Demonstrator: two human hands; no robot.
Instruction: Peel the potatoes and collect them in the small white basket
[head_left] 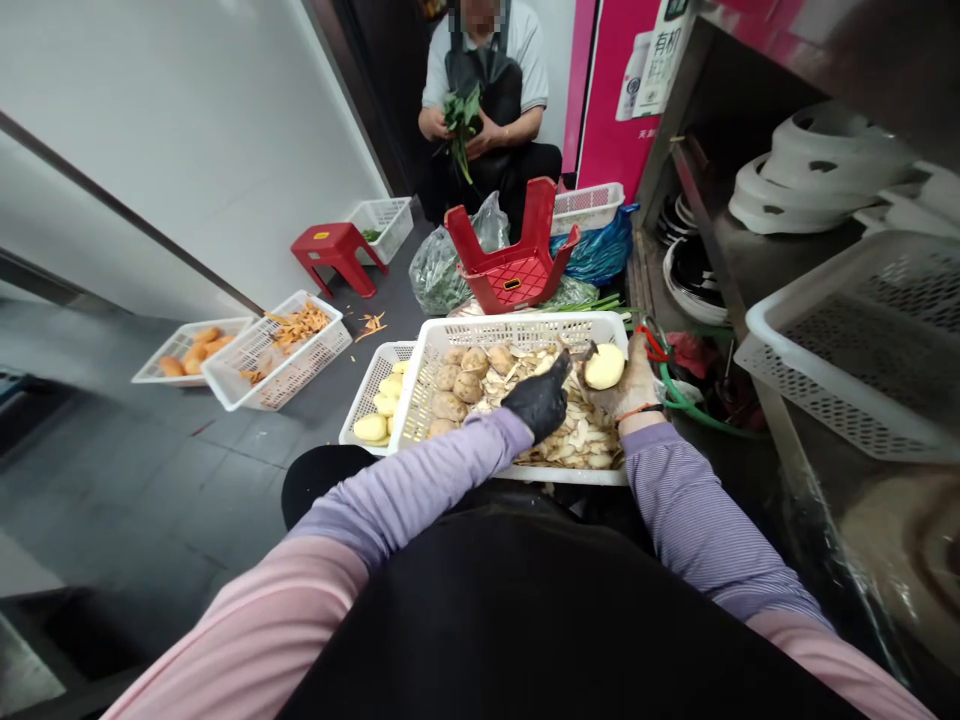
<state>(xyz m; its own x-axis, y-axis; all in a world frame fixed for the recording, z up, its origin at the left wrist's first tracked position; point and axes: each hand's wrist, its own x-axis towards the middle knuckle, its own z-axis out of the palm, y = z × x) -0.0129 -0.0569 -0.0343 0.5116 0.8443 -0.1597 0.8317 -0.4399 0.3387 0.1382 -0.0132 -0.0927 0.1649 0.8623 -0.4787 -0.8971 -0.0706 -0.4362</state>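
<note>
A white perforated basket (pixel 406 400) stands in front of me with unpeeled potatoes (pixel 448 405) on its left and a heap of potato peelings (pixel 581 445) on its right. Over the peelings, my right hand (pixel 634 380) is closed around a mostly peeled yellow potato (pixel 604 367). A red handle (pixel 652 344) sticks out beside that hand; the tool's other end is hidden. My left hand (pixel 538 402), in a black glove, is just left of the potato, apart from it. Its forefinger is stretched out, and I see nothing held in it.
Peeled potatoes (pixel 386 403) lie in a smaller basket at left. Beyond are baskets of carrot peelings (pixel 300 325) and carrots (pixel 196 350), a red stool (pixel 337 250) and an upturned one (pixel 514 270). A co-worker (pixel 487 90) holds leafy greens. Steel shelving (pixel 757 330) flanks my right.
</note>
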